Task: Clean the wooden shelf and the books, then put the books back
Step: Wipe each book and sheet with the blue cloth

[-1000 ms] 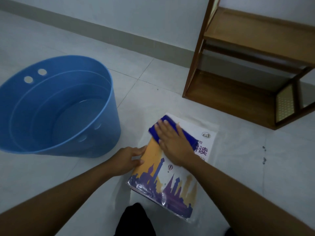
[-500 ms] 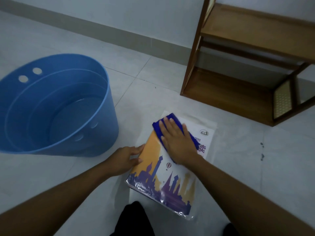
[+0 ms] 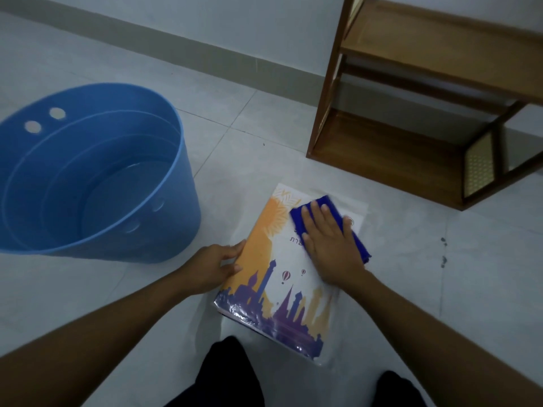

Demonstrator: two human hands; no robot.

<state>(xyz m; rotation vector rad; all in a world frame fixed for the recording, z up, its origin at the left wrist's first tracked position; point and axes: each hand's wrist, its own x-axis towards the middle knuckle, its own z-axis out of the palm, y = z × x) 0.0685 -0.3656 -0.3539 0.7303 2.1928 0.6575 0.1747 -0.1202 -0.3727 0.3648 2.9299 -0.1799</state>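
Observation:
A book with an orange sun and a purple skyline on its glossy cover lies flat on the floor tiles. My right hand lies flat with straight fingers on a dark blue cloth, pressing it onto the upper right part of the cover. My left hand grips the book's left edge, thumb on the cover. The wooden shelf stands beyond the book at the upper right, with bare boards.
A large blue plastic tub holding a little water stands on the floor to the left of the book. My dark-trousered knees show at the bottom edge. A grey skirting runs along the wall behind.
My right hand has slid the blue cloth from the cover's upper left toward its upper right, uncovering the orange sun. My left hand has kept its hold on the left edge.

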